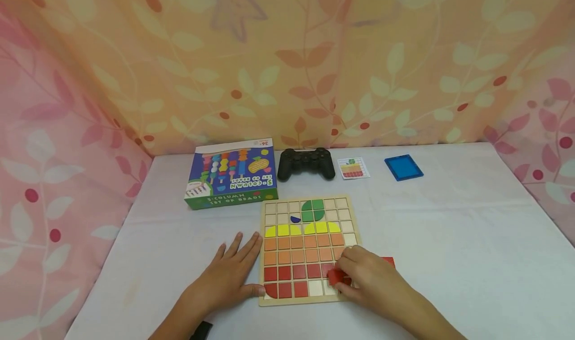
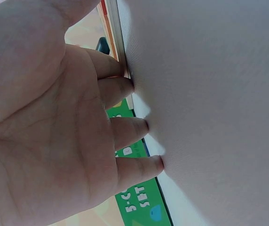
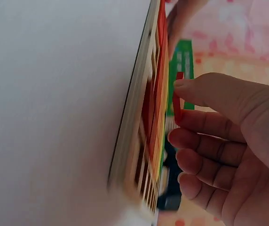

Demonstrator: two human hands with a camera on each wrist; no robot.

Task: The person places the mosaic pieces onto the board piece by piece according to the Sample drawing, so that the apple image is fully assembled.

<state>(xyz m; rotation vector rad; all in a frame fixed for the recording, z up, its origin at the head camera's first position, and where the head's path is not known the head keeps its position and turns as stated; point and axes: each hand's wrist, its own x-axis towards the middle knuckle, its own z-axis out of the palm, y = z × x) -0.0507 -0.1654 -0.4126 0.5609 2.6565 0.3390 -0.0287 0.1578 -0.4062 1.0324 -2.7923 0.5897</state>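
Observation:
A wooden grid board (image 1: 296,303) lies on the white table, with coloured flat tiles in its cells. Between thumb and index finger, my right hand (image 1: 371,279) pinches a red square tile (image 3: 177,106) above the board's lower right part. Fingers of that hand hide some cells there. My left hand (image 1: 230,279) lies spread and palm down at the board's left side, its thumb and index finger at the edge. Rows of red (image 1: 299,271), orange (image 1: 297,256) and yellow (image 1: 283,230) tiles run across. Green tiles (image 1: 313,210) and a small blue one (image 1: 295,219) sit higher up.
Behind the board stand a bead-set box (image 1: 231,172), a black game controller (image 1: 306,164), a picture card (image 1: 353,169) and a blue square tray (image 1: 404,168). Part of a red flat thing (image 1: 389,261) shows behind the right hand. Patterned curtains (image 1: 287,65) enclose the table.

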